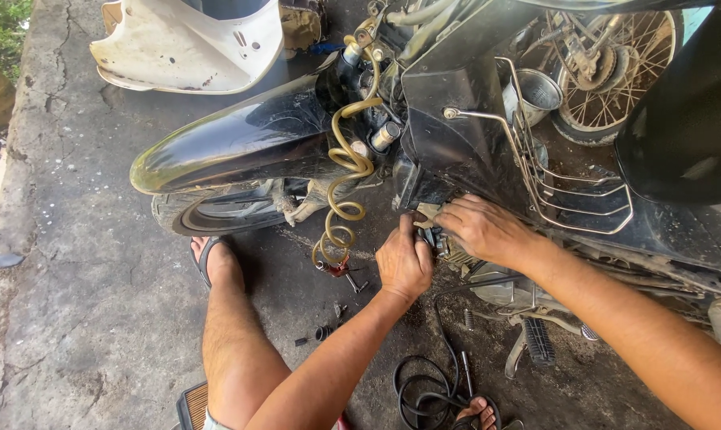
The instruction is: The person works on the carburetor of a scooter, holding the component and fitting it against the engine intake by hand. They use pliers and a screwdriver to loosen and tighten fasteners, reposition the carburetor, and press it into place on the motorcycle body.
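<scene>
Bare forearms were stretched from the bottom edge toward the underside of a black scooter [472, 119] standing on rough, cracked concrete floor [66, 263]. At the engine area, low beside the footboard, the left hand [404, 263] was curled around a small dark part [430, 237], its knuckles turned up. Touching it from the other side, the right hand [481, 227] was laid over the same part with fingers bent, so the part itself was mostly hidden and its shape could not be made out. A glossy, curved front mudguard [241, 143] was seen above the ribbed tyre [217, 213]. A yellowish coiled hose [346, 171] was hung down in loops to a red fitting [337, 267] just left of the hands. Black cable [424, 390] was looped on the oily floor near the bottom edge. A chrome wire rack [551, 183] was fixed along the leg shield. A scuffed white body panel [193, 44] was cut off by the top edge
</scene>
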